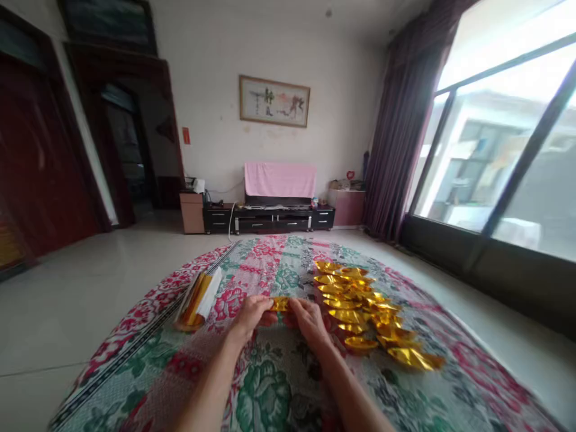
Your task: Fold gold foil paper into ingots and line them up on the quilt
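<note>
1. So, got a small strip of shiny gold foil (281, 304) dead centre of the clock, pinched at both ends.
2. Gripping its nine o'clock end with the bare left hand (252, 314) and its three o'clock end with the bare right hand (309, 318). Can't tell what the hidden fingertips do underneath.
3. Holding it above a rounded spread of red, green and pale flowered cloth (265, 390). Can't tell whether touching it or not.
4. Look to nine o'clock for a clear packet with gold and white contents (199, 302), lying slantwise, well apart from the left hand.
5. Check two to four o'clock for a bunch of boat-shaped shiny gold foil pieces (347, 315), laid in loose rows, some overlapping, near the right hand.
6. Way back at twelve, spot a draped pink cloth (279, 179) over a long low black cabinet (272, 224), below a wide framed picture (274, 101).
7. Around half past one, see a dark purple curtain (396, 132).
</note>
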`<control>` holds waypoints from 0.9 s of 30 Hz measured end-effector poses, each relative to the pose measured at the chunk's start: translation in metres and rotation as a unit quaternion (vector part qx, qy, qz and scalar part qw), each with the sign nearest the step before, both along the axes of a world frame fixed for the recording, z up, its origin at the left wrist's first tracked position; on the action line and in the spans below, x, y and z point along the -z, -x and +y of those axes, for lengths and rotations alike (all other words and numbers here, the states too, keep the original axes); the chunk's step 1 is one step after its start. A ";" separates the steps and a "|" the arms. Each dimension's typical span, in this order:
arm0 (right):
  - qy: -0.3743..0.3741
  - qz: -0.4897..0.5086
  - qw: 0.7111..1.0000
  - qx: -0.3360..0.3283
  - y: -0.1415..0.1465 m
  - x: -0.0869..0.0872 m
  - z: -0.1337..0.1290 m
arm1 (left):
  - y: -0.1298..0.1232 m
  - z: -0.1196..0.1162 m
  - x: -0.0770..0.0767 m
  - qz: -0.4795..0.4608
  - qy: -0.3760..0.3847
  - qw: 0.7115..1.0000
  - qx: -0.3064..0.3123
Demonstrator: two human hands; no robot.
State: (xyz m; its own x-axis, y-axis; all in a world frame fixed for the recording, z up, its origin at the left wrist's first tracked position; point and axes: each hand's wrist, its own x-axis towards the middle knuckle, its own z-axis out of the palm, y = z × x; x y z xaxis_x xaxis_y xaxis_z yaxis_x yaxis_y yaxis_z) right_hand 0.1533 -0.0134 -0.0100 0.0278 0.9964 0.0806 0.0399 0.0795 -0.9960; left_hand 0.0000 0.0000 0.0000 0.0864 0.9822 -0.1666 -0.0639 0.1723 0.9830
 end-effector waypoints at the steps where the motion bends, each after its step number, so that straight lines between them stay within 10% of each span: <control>1: 0.001 0.001 1.000 -0.003 0.000 0.001 0.001 | 0.000 0.000 0.000 -0.003 0.001 1.000 -0.005; 27: 0.016 0.018 0.999 -0.033 -0.001 0.007 0.004 | 0.007 0.004 0.003 0.019 -0.009 1.000 0.007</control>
